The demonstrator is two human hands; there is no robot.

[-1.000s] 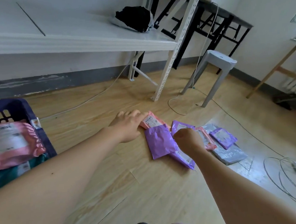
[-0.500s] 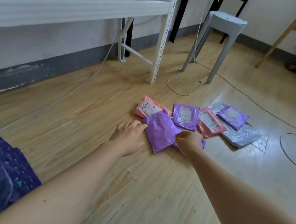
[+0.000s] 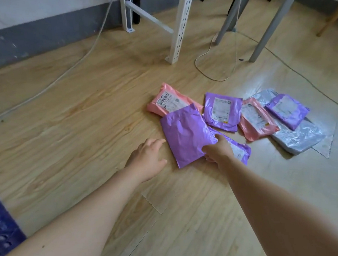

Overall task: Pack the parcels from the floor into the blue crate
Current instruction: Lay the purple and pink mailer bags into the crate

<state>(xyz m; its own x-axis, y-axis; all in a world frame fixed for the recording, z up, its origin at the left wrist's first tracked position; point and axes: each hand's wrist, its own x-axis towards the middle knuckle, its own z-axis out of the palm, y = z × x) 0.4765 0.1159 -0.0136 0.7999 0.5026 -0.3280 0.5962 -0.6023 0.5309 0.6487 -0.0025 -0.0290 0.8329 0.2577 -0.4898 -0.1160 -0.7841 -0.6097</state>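
Observation:
Several plastic mailer parcels lie on the wooden floor. A plain purple parcel (image 3: 185,135) lies nearest, overlapping a pink labelled parcel (image 3: 171,102) behind it and a second purple parcel (image 3: 240,153) under its right side. My right hand (image 3: 217,150) pinches the plain purple parcel at its lower right edge. My left hand (image 3: 148,159) hovers with relaxed fingers just left of that parcel, holding nothing. Further right lie a labelled purple parcel (image 3: 221,111), a pink parcel (image 3: 255,118), a small purple parcel (image 3: 287,110) and a silver parcel (image 3: 300,136). The blue crate (image 3: 1,229) shows at the left edge.
A white metal rack leg (image 3: 179,33) and grey stool legs (image 3: 267,31) stand behind the parcels. A white cable (image 3: 60,75) and a thin looped wire (image 3: 215,64) run across the floor. The grey skirting and wall lie at the back.
The view has tilted down and nearer to the parcels. My left hand has drawn back from the pink parcel to the floor beside the plain purple one. My right hand has taken that parcel's edge.

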